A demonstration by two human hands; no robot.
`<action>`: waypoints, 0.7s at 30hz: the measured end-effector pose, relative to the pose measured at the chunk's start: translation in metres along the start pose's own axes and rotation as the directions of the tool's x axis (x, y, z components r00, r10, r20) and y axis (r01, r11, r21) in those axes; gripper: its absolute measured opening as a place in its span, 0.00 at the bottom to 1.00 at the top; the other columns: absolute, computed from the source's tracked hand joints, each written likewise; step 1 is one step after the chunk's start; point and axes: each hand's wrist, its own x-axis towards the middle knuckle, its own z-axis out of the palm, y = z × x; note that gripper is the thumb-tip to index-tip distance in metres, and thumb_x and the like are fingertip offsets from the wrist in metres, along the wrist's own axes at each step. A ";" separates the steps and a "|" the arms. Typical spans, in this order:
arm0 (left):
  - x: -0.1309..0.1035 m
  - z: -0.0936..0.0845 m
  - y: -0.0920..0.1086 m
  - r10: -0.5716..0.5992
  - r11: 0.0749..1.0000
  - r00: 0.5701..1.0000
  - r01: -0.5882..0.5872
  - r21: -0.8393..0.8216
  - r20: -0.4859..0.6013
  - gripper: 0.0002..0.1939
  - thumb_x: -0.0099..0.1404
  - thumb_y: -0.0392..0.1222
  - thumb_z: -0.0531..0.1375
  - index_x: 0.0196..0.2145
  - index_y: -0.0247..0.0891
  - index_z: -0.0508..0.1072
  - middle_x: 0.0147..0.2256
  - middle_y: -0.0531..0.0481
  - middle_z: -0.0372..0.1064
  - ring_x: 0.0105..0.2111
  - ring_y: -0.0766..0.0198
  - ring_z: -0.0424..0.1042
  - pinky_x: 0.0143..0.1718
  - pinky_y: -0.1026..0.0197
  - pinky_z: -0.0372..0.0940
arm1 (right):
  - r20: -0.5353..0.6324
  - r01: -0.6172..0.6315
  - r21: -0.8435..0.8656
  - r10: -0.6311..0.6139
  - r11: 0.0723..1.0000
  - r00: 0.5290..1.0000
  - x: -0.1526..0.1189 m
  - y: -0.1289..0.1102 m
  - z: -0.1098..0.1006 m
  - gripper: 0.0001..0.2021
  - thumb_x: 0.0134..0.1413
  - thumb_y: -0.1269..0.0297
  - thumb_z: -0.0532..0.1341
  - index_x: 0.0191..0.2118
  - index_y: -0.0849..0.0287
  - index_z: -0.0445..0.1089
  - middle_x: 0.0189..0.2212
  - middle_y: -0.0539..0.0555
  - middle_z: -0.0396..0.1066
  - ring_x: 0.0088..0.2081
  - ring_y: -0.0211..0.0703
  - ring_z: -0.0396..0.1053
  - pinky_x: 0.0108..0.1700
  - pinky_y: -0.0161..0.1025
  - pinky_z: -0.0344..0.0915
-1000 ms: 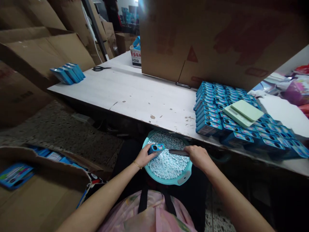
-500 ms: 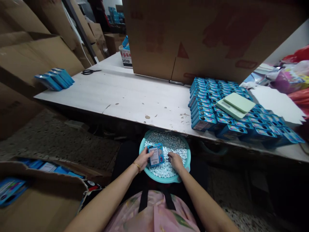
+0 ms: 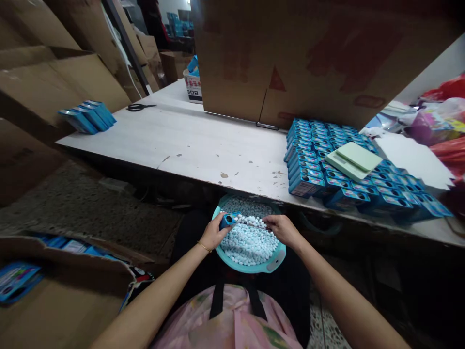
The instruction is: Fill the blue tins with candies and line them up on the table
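My left hand (image 3: 214,232) is closed around a small blue box (image 3: 228,220), tilted so that its end with a dark round spot faces me. My right hand (image 3: 282,229) is closed at the right, its fingers pinched on a thin-edged scoop (image 3: 254,226), mostly hidden under a heap of pale pellets (image 3: 250,221). The heap reaches close to the box; whether they touch I cannot tell. Below both hands, a turquoise basin (image 3: 247,268) between my knees is filled with small white and pale-blue pellets (image 3: 250,245).
On the white table (image 3: 203,145), rows of blue boxes (image 3: 305,186) carry a pale green scale (image 3: 354,161). Black scissors (image 3: 140,106) and several blue boxes (image 3: 89,116) lie at left. A large carton (image 3: 308,63) stands behind. An open carton (image 3: 72,305) with blue packs is at lower left.
My left hand has turned the box from its printed broad face to its narrow end. My right hand has risen out of the pellets and moved right, bringing up a heaped scoop.
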 end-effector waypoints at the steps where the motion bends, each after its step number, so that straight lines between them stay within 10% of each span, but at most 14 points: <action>1: 0.001 0.004 0.000 0.022 0.999 1.000 -0.023 0.032 0.018 0.21 0.53 0.41 0.57 0.46 0.36 0.63 0.40 0.47 0.67 0.41 0.60 0.67 0.45 0.58 0.60 | 0.032 0.004 -0.075 -0.002 0.997 0.999 -0.001 -0.010 -0.007 0.14 0.50 0.67 0.50 0.38 0.54 0.72 0.32 0.52 0.73 0.36 0.40 0.68 0.36 0.33 0.58; 6: 0.002 0.019 -0.004 0.127 0.986 0.989 -0.135 0.099 0.082 0.22 0.54 0.38 0.56 0.48 0.37 0.62 0.47 0.45 0.64 0.48 0.59 0.62 0.51 0.56 0.56 | 0.116 0.001 -0.497 0.065 0.868 0.991 0.000 -0.058 -0.027 0.14 0.47 0.72 0.50 0.34 0.55 0.72 0.33 0.57 0.72 0.37 0.45 0.68 0.35 0.36 0.58; 12: 0.002 0.020 -0.006 0.134 0.987 0.988 -0.140 0.079 0.075 0.22 0.53 0.37 0.56 0.48 0.36 0.62 0.46 0.44 0.64 0.47 0.58 0.62 0.51 0.55 0.56 | 0.162 0.064 -0.617 0.047 0.784 0.986 0.003 -0.092 -0.036 0.14 0.50 0.71 0.48 0.36 0.59 0.70 0.34 0.61 0.71 0.37 0.49 0.69 0.36 0.40 0.60; 21: 0.004 0.009 -0.017 -0.178 0.899 0.983 0.185 -0.397 0.053 0.24 0.51 0.44 0.61 0.46 0.35 0.63 0.41 0.45 0.68 0.42 0.58 0.67 0.47 0.53 0.60 | 0.076 -0.147 -0.541 0.222 0.828 0.972 -0.021 0.012 -0.011 0.17 0.51 0.75 0.46 0.39 0.52 0.68 0.35 0.56 0.71 0.37 0.45 0.68 0.36 0.38 0.58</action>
